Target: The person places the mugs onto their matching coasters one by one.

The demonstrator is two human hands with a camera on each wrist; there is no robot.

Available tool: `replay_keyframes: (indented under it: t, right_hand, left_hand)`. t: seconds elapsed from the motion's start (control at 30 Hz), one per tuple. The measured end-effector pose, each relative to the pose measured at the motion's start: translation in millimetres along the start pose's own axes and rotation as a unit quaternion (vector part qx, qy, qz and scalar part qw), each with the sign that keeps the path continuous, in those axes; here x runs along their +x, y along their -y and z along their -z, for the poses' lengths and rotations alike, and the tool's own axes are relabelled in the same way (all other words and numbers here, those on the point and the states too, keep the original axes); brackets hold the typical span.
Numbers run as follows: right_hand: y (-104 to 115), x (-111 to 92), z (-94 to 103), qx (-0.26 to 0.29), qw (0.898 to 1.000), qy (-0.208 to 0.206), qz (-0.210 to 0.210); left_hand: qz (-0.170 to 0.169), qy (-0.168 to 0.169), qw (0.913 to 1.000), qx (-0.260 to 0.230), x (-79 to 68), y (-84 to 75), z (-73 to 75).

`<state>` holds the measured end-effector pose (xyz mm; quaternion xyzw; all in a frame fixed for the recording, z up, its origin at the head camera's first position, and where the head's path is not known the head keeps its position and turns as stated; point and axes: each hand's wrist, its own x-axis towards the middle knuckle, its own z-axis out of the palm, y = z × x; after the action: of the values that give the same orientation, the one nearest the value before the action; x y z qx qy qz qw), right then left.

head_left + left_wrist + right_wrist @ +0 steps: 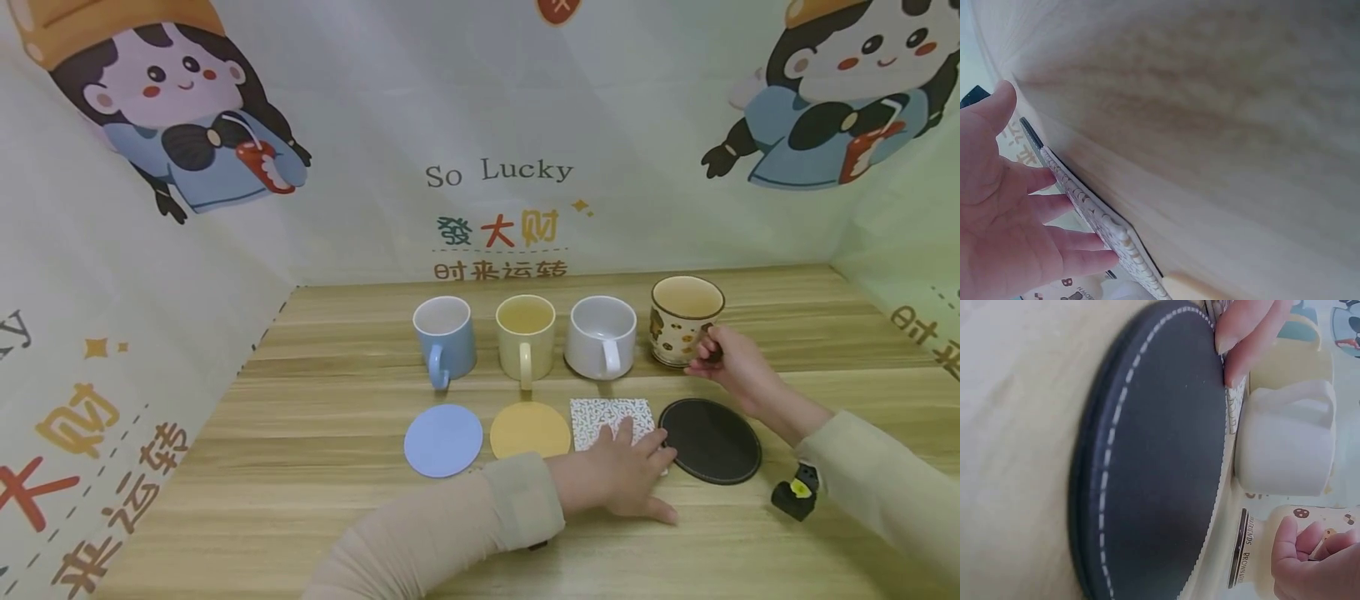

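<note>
My right hand (738, 367) grips the handle of a cream mug (678, 321) with brown patterns and a dark rim, at the right end of a row of mugs. The mug stands upright on the table, and its handle is mostly hidden by my fingers. With fingers spread, my left hand (630, 471) lies over a square white patterned coaster (600, 412). In the left wrist view its fingertips meet the edge of that coaster (1094, 209). A round black coaster (1160, 456) with white stitching lies just right of my left fingertips, in front of the cream mug.
Left of the cream mug stand a white mug (596, 350), a yellow mug (517, 350) and a blue mug (450, 354). Round yellow (528, 429) and blue (442, 442) coasters lie before them. A printed cloth (360, 125) walls the wooden table (300, 500).
</note>
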<state>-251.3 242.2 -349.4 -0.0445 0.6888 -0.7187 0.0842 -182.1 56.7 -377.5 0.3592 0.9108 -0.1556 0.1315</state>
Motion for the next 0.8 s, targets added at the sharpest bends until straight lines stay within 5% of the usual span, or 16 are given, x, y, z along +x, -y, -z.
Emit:
replay_keyframes:
  t: [0.8]
  right_hand:
    - [2.1,-44.6,8.2,-0.002,1.0,0.023,0.002]
  left_hand:
    - [0.004,0.005,0.9999,-0.013,-2.4,-0.8,3.2]
